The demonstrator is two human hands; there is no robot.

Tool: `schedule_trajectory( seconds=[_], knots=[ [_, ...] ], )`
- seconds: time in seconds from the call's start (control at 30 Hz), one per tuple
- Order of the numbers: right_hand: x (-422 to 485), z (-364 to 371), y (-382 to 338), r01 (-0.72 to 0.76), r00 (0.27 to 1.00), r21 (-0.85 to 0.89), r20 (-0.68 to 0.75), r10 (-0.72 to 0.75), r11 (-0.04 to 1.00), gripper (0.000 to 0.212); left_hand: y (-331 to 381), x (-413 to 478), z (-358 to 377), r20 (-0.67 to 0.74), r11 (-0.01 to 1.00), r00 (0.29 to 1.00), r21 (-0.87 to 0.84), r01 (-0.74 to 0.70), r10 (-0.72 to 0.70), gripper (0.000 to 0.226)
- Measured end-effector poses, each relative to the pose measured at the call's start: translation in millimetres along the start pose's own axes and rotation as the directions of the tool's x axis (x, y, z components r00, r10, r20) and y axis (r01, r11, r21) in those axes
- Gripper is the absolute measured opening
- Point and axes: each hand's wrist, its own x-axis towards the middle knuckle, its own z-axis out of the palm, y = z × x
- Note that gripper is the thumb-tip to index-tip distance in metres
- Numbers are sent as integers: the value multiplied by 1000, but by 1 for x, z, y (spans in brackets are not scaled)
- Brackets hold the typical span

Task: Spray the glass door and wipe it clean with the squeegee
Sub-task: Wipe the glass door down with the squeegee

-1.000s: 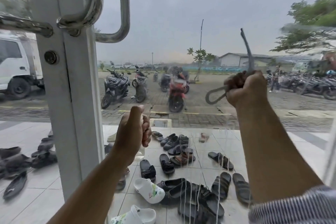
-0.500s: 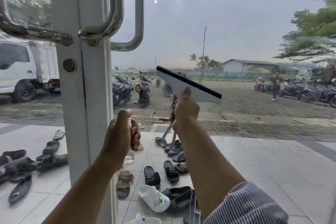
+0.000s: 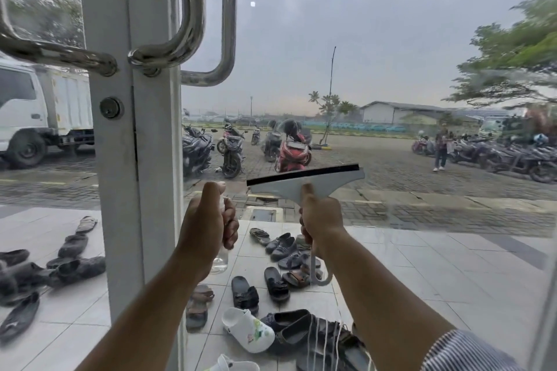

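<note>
The glass door (image 3: 376, 54) fills the view ahead, with wet streaks near its lower middle and right side. My right hand (image 3: 321, 220) grips the handle of a grey squeegee (image 3: 304, 182), thumb up the neck; its black rubber blade lies nearly level against the glass at mid height. My left hand (image 3: 208, 226) holds a small clear spray bottle (image 3: 220, 262) upright just left of the squeegee, thumb on top. Most of the bottle is hidden by my fingers.
A white door frame (image 3: 135, 159) with a lock (image 3: 111, 107) and chrome pull handles (image 3: 193, 24) stands at the left. Outside the glass lie several sandals and shoes (image 3: 271, 280) on pale tiles, with parked motorbikes (image 3: 292, 150) and a white truck (image 3: 36, 117) beyond.
My right hand swung from the right side of the glass to the middle and turned the squeegee blade-up, then levelled the blade. My left hand stayed in place with the bottle.
</note>
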Motion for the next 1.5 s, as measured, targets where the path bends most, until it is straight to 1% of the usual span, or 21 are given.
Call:
schedule_trajectory(
  seconds=[0.1, 0.17, 0.2, 0.23, 0.27, 0.33, 0.4, 0.43, 0.47, 0.5, 0.57, 0.7, 0.77, 0.87, 0.97, 1.07, 1.13, 1.23, 1.27, 1.4, 1.5],
  knots=[
    [-7, -6, -16, 94, 996, -19, 11, -94, 995, 45, 2, -3, 0, 0, 1000, 1000, -11, 2, -2, 48],
    [-10, -10, -35, 264, 964, -142, 53, -259, 954, 43, 3, -3, -3, 1, 1000, 1000, -21, 1, -1, 52],
    [-10, -11, -47, 361, 933, -253, 108, -345, 898, 43, 3, -3, -6, -2, 1000, 1000, -19, 0, 0, 53],
    [-9, -9, -61, 446, 895, -378, 187, -404, 811, 45, 2, -1, -9, -9, 1000, 1000, -13, -5, 5, 53],
    [-10, -5, -75, 516, 856, -499, 276, -437, 696, 49, 2, 0, -12, -17, 1000, 1000, -7, -12, 12, 53],
    [-17, 11, -97, 617, 779, -665, 443, -444, 421, 54, 1, 3, -16, -32, 1000, 999, 3, -18, 18, 48],
    [-26, 34, -107, 658, 725, -723, 535, -435, 207, 48, 0, 7, -17, -27, 1000, 1000, 21, -14, 15, 44],
    [-30, 44, -110, 661, 704, -737, 548, -452, 137, 48, -1, 8, -16, -22, 999, 1000, 33, -14, 15, 45],
    [-30, 55, -112, 660, 689, -745, 552, -469, 93, 49, -2, 9, -16, -21, 999, 1000, 43, -15, 16, 48],
    [-28, 63, -112, 652, 686, -755, 547, -480, 73, 48, -4, 11, -16, -23, 999, 1000, 47, -15, 16, 52],
    [-21, 71, -113, 613, 714, -786, 512, -477, 73, 44, -6, 12, -15, -39, 999, 999, 47, -11, 12, 56],
    [-10, 57, -109, 585, 726, -808, 482, -491, 70, 43, -7, 16, -10, -49, 1000, 999, 23, 16, -15, 53],
    [-4, 39, -108, 570, 739, -816, 457, -495, 98, 49, -8, 21, -4, -34, 999, 999, 13, 32, -31, 50],
    [8, -1, -98, 482, 801, -866, 374, -467, 133, 63, -9, 25, 11, -2, 999, 999, -4, 50, -50, 49],
    [19, -49, -87, 383, 852, -910, 280, -443, 161, 64, -10, 23, 23, 24, 999, 999, -3, 45, -45, 42],
    [18, -75, -85, 290, 865, -946, 194, -463, 147, 64, -10, 21, 27, 42, 1000, 999, -20, 22, -21, 45],
    [11, -72, -85, 295, 853, -941, 181, -489, 165, 60, -8, 18, 27, 47, 1000, 999, -13, 27, -27, 46],
    [2, -46, -85, 403, 793, -899, 248, -556, 174, 60, -8, 16, 23, 52, 999, 998, -10, 38, -37, 45],
    [1, -34, -87, 447, 773, -881, 292, -564, 156, 60, -8, 15, 21, 48, 999, 998, -5, 33, -33, 46],
    [-8, 21, -102, 570, 686, -821, 463, -561, 19, 57, -11, 18, 18, 34, 999, 999, 20, 25, -26, 49],
    [-5, 33, -105, 576, 680, -817, 475, -559, 6, 50, -12, 22, 21, 40, 999, 999, 16, 28, -28, 46]
  ],
)
